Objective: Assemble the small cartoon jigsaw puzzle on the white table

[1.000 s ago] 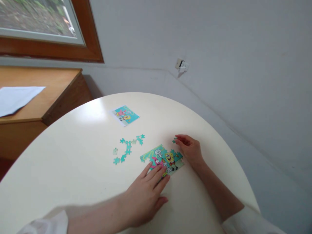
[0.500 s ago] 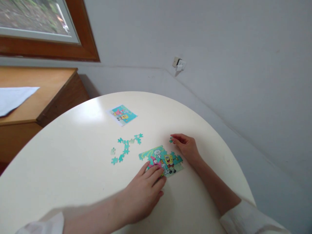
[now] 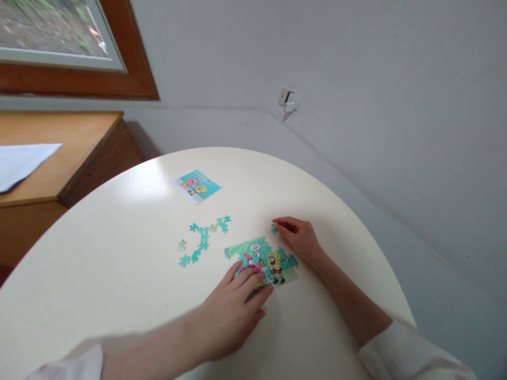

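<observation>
A partly assembled cartoon jigsaw puzzle [image 3: 273, 259] lies on the white round table [image 3: 130, 274]. My left hand [image 3: 240, 295] rests over its lower left part, fingers stretched out and spread, covering some of the picture. Just beyond the puzzle's upper right edge, my right hand [image 3: 299, 237] pinches a small teal puzzle piece [image 3: 274, 228] between thumb and fingertips. To the left of the assembled part, several loose teal puzzle pieces [image 3: 203, 238] form a curved cluster. A pale piece [image 3: 182, 245] lies at the cluster's left side.
A printed picture card [image 3: 199, 186] with the same cartoon lies farther back on the table. At left stands a wooden cabinet [image 3: 79, 126] with a white sheet [image 3: 24, 163] on top. The wall holds a socket with a plug [image 3: 291, 101].
My right hand has shifted slightly left with the puzzle piece. My left hand stays over the puzzle, nearly unmoved. The view has tilted a little.
</observation>
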Demonstrator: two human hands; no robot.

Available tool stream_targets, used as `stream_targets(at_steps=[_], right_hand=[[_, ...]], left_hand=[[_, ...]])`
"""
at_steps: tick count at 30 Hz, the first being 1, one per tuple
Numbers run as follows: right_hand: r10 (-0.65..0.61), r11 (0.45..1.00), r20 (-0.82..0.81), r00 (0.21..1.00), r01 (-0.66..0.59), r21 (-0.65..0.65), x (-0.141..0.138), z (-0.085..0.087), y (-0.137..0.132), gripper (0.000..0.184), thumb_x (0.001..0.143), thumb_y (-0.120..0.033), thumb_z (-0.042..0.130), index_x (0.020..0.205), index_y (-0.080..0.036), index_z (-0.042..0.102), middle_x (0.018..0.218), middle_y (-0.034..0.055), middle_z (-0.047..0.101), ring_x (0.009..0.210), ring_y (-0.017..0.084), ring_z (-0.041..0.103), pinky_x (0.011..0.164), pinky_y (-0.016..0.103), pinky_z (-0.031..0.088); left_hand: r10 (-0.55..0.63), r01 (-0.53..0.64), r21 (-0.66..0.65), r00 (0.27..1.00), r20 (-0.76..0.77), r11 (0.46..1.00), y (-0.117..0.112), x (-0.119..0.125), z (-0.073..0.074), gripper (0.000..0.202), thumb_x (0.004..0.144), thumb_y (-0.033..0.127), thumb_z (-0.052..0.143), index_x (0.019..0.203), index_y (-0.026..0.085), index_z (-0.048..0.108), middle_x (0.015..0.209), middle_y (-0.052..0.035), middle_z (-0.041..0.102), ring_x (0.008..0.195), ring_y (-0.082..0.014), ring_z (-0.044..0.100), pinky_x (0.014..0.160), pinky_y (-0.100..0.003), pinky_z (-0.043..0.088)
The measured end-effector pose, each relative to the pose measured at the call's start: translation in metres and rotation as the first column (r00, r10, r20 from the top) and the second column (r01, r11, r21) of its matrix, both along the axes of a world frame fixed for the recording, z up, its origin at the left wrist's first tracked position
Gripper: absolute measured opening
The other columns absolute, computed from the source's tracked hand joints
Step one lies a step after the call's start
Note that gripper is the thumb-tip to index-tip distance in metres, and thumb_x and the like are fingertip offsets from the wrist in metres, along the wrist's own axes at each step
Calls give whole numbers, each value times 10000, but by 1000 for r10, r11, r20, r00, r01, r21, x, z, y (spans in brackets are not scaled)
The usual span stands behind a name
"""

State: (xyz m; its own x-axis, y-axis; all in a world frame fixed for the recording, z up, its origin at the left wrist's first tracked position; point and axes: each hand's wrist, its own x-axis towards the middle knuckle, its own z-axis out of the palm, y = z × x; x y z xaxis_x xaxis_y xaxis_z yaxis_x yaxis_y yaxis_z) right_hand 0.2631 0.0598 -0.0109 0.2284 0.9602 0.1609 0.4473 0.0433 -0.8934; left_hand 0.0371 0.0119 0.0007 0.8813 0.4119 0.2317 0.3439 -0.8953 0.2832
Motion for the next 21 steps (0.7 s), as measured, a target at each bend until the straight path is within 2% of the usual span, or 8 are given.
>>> stream_targets(at_steps=[5,13,21], right_hand=[[61,997,-7,998,-61,-44,-1,0,-2,244,680,-346,602,806,-163,704,636,24,655,535,128,524,483,245,398],[268,950,-25,963,-269,-160,1,11,-7,228,691,-345,595,768,-150,685,596,3,619,497,98,482,457,219,366],[377,912,-23,926,-375,-166,5,12,-6,224,690,-344,614,757,-139,678,715,40,643,630,134,560,571,248,447]], left_hand=[[6,-6,4,1000,-13,1000,0,-2,-1,343,866,278,426,1190,193,499,1193,-102,547,1139,-241,477,1021,-468,324],[12,-12,3,1000,-12,1000,0,-1,1,334,856,252,443,1177,195,513,1205,-104,546,1147,-240,479,1015,-466,338],[20,-20,4,1000,-21,1000,0,-2,1,338,855,260,459,1187,209,503,1210,-85,541,1154,-231,469,1017,-465,335]])
